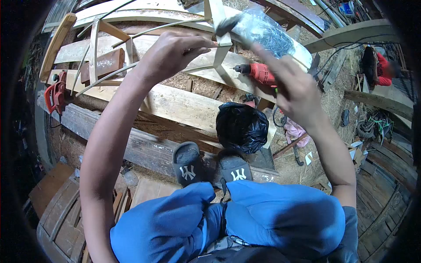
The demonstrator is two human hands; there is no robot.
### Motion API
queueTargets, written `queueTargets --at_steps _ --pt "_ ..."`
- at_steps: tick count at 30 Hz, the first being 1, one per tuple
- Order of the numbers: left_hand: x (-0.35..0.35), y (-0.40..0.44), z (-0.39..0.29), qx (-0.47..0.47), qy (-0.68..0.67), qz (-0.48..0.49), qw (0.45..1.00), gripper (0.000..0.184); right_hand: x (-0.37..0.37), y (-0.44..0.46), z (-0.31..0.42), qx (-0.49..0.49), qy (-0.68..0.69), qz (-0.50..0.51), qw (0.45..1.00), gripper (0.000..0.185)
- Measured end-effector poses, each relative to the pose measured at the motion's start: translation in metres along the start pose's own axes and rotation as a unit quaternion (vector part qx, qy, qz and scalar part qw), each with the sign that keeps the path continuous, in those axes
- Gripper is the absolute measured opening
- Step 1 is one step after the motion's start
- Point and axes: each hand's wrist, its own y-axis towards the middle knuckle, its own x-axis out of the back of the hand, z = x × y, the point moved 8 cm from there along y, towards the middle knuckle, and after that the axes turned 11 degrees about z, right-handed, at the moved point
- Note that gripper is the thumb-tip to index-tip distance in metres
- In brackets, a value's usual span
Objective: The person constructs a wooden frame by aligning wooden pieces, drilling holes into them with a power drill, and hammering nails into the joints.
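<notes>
My left hand (173, 55) reaches to a joint of the pale wooden frame (221, 55), its thumb and forefinger pinched at the wood's edge; what they hold is too small to make out. In my right hand (296, 90) is a hammer, its dark head (229, 24) just above that joint and its handle blurred. Below the hammer lies a red power drill (262, 73), pointing left, partly hidden by my right hand. A clear plastic bag of nails (267, 37) rests on the boards behind.
A black plastic bag (242, 127) stands open before my sandals (187, 164). At the left are a red clamp-like tool (55, 93) and a brown wood block (103, 65). Another person in red (385, 70) is at the far right. Long boards (184, 103) cross the work area.
</notes>
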Motion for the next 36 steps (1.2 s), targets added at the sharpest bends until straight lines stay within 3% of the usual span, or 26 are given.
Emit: queueTargets --at_steps 1,4,6,12,14,17,18,21,23,26,29,30,33,34,36 --pt "0.001 0.000 -0.001 0.000 0.002 0.000 1.000 0.021 -0.010 0.001 -0.002 -0.010 -0.039 0.043 0.998 0.086" --pt "0.002 0.002 -0.001 0.037 0.032 0.007 0.999 0.019 -0.012 0.001 -0.006 -0.021 -0.024 0.044 0.999 0.087" --pt "-0.001 0.000 0.010 0.119 0.025 0.032 0.992 0.016 -0.014 0.000 -0.006 -0.030 -0.019 0.054 0.998 0.087" --pt "-0.002 0.002 0.007 0.055 -0.007 0.024 0.998 0.015 0.004 0.005 0.001 -0.002 -0.012 0.010 1.000 0.083" --pt "-0.001 0.002 0.006 0.053 -0.011 0.020 0.998 0.016 0.023 0.002 0.011 0.040 0.024 -0.079 0.996 0.081" --pt "-0.002 0.003 0.008 0.055 -0.005 0.031 0.998 0.016 0.011 0.001 0.012 0.072 0.031 -0.082 0.994 0.080" --pt "-0.002 0.004 0.008 0.059 0.005 0.044 0.997 0.015 -0.012 0.001 0.000 -0.018 -0.063 0.047 0.997 0.081" --pt "0.000 0.005 0.007 0.088 -0.004 0.052 0.995 0.014 -0.009 0.001 -0.002 -0.045 -0.039 0.058 0.997 0.093" --pt "-0.003 0.004 0.011 0.063 0.003 0.045 0.997 0.013 0.009 0.007 0.004 -0.014 -0.056 0.037 0.998 0.083" --pt "-0.002 0.004 0.007 0.045 0.004 0.034 0.998 0.011 0.045 0.006 0.018 0.086 0.045 -0.131 0.987 0.081" --pt "-0.001 0.004 0.007 0.053 0.005 0.032 0.998 0.010 0.030 0.002 0.016 0.097 0.017 -0.127 0.987 0.086" --pt "0.000 0.004 0.007 0.052 0.012 0.033 0.998 0.010 0.004 0.004 0.006 -0.004 -0.056 0.024 0.998 0.088" --pt "-0.003 0.004 0.010 0.067 -0.019 0.031 0.997 0.010 -0.006 0.005 -0.003 -0.040 -0.052 0.090 0.994 0.091" --pt "-0.002 0.004 0.008 0.068 -0.021 0.033 0.997 0.010 -0.001 0.008 0.000 -0.042 -0.051 0.092 0.994 0.091" --pt "-0.001 0.006 0.005 0.067 -0.004 0.060 0.996 0.013 0.024 0.010 0.011 0.012 0.008 -0.023 1.000 0.083"
